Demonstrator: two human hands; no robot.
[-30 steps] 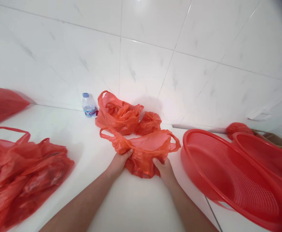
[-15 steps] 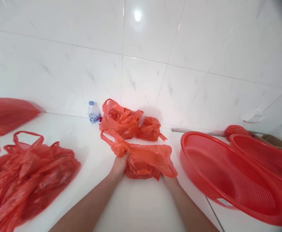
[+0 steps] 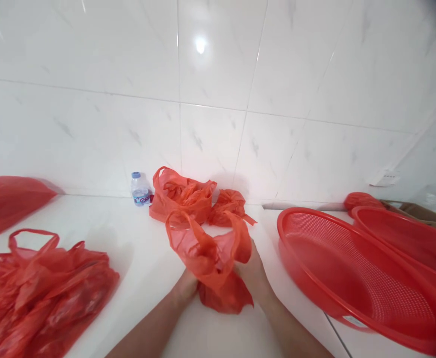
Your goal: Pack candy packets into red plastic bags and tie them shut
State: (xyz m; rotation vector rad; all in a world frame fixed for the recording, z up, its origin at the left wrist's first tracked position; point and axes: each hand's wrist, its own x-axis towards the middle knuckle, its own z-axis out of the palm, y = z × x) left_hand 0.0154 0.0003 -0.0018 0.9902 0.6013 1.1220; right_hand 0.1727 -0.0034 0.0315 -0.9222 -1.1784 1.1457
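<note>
A red plastic bag (image 3: 218, 268) with loop handles is between my two hands, its mouth bunched and partly open toward the wall. My left hand (image 3: 188, 284) is closed on its left side, the fingers largely behind the film. My right hand (image 3: 251, 271) grips its right side below one handle, fingers partly covered by the plastic. Just behind stand another red bag (image 3: 182, 196) stuffed with crumpled red plastic and a smaller knotted red bundle (image 3: 228, 206).
A small water bottle (image 3: 140, 190) stands near the wall. Many red bags (image 3: 50, 288) lie heaped at left, below a larger red bag (image 3: 12, 204). Red perforated baskets (image 3: 330, 268) sit at right, with a cardboard box (image 3: 419, 214) behind.
The bag between my hands has turned from stretched out sideways to gathered, its handles now raised. My right hand has moved up and inward along it. The view has tilted slightly upward.
</note>
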